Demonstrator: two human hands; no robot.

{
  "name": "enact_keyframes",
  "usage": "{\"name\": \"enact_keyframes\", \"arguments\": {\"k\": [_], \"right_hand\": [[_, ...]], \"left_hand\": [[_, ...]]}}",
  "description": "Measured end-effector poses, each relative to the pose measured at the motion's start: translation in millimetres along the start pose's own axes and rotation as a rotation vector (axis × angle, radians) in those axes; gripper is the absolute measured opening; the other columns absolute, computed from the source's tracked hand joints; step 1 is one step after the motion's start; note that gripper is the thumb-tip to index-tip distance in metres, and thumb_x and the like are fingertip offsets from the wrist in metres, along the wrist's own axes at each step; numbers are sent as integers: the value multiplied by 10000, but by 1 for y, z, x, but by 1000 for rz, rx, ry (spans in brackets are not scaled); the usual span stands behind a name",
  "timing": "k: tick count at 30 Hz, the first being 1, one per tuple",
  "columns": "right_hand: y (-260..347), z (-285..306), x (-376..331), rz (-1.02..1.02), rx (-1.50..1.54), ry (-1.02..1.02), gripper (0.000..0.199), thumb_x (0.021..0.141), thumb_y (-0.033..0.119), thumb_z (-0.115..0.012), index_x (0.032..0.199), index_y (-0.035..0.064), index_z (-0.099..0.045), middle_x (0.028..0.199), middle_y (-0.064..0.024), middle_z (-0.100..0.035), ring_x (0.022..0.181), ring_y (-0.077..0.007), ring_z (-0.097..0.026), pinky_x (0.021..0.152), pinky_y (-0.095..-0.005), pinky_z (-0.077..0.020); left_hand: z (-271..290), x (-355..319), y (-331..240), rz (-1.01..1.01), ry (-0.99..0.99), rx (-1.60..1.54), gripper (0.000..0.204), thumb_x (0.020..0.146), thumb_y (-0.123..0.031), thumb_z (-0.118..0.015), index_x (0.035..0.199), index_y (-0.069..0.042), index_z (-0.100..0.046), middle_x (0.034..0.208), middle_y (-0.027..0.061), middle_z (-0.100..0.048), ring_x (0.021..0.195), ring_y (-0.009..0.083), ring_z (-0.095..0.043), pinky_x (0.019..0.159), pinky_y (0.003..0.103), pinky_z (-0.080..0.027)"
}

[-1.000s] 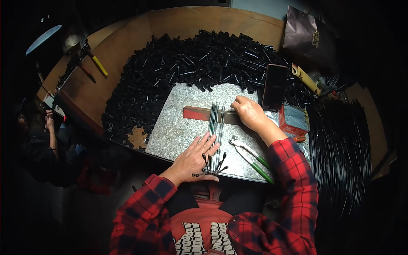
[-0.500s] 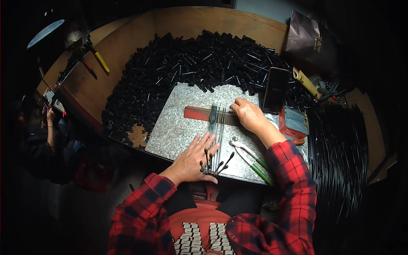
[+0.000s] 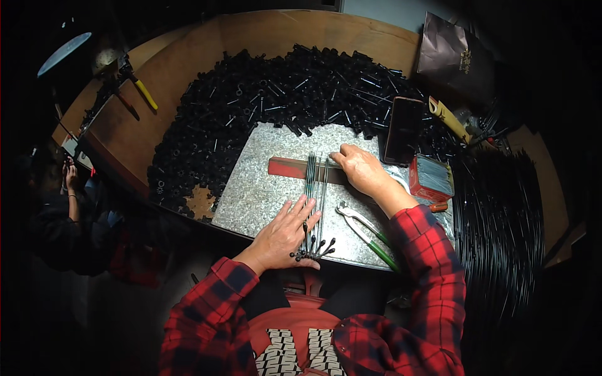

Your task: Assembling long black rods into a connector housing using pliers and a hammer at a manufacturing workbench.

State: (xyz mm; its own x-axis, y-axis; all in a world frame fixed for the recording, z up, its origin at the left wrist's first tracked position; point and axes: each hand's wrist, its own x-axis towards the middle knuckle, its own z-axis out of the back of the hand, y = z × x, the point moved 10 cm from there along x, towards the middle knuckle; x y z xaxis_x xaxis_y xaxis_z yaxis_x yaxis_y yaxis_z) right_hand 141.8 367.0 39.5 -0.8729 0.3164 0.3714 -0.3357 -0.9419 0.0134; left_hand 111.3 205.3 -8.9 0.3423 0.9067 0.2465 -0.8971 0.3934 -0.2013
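My left hand lies with fingers stretched out against a row of thin dark rods. Black knobbed ends of the rods gather beside its thumb at the near edge of a speckled stone slab. The far ends cross a red-and-brown bar lying on the slab. Beside those far ends, my right hand is closed in a pinch; whatever its fingertips hold is too small to make out. Pincers with green handles rest on the slab, below my right wrist.
Small black parts heap around the slab inside a curved wooden wall. To the right are a phone, a red box of thin pins, long black rods and a dark paper bag. Another person's hand shows far left.
My right hand has shifted slightly left, nearer the rods. The knobbed ends have drawn closer together beside my left hand, which stays in place.
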Motion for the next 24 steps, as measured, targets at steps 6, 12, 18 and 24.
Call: {"name": "enact_keyframes", "arguments": {"k": [6,12,18,24], "right_hand": [[6,-8,3,21,-26,73,541,871,18,-445,1363,235,-496,889,-132,-556,858,-297,-609,763,-388,-505],[3,-11,2,40,-38,51,510,871,38,-460,1340,226,-523,901,-130,-564,865,-293,-612,760,-391,-507],[3,-8,2,38,-1,23,457,875,57,-469,1297,202,-567,884,-129,-567,861,-295,-613,748,-395,-508],[4,-6,0,-1,-12,5,395,883,94,-486,1259,155,-591,873,-132,-574,855,-296,-618,738,-392,-512]], "left_hand": [[4,-1,-2,-8,7,-19,1069,650,-697,-670,1395,12,-379,1448,265,-337,1395,420,-240,1135,511,-208],[1,0,3,21,24,-33,1081,646,-703,-670,1410,-4,-359,1471,269,-295,1404,416,-218,1141,508,-200],[-1,-1,3,29,41,-34,1103,635,-717,-669,1417,-8,-348,1473,270,-287,1406,413,-214,1140,509,-200],[2,0,1,10,30,-16,1135,611,-728,-678,1405,15,-356,1461,274,-308,1394,416,-245,1126,525,-220]]}}
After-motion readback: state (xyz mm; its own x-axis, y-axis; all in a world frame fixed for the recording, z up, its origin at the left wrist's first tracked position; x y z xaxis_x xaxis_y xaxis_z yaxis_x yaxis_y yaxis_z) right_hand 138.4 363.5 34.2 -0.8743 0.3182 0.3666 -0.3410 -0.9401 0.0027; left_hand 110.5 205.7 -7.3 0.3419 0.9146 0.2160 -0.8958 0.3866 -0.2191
